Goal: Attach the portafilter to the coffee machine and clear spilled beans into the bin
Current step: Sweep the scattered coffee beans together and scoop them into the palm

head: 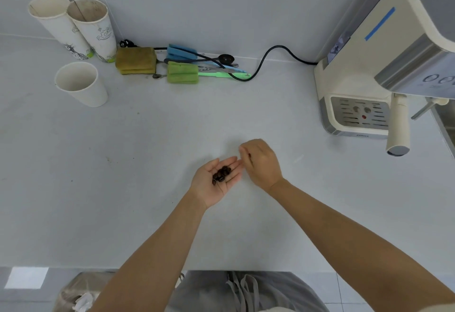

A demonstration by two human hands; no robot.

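The left hand (pixel 216 178) lies palm-up, fingers spread, cupping gathered beans (pixel 221 174) above the surface (pixel 123 164); the right hand (pixel 261 164) pinches one bean to add. The portafilter (pixel 398 127) sits locked in the coffee machine (pixel 384 65).

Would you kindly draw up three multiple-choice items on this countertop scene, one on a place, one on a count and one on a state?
1. Where are the collected coffee beans?
A. In the left hand's open palm
B. In a paper cup
C. On the drip tray

2. How many paper cups stand on the counter?
A. One
B. Three
C. Five

3. What is the portafilter's state?
A. Lying on the counter
B. Held in the right hand
C. Attached to the coffee machine

Answers:
1. A, the beans lie heaped on the upturned left hand.
2. B, two stand at the wall and one nearer.
3. C, its handle juts from under the coffee machine, while the right hand pinches a bean.
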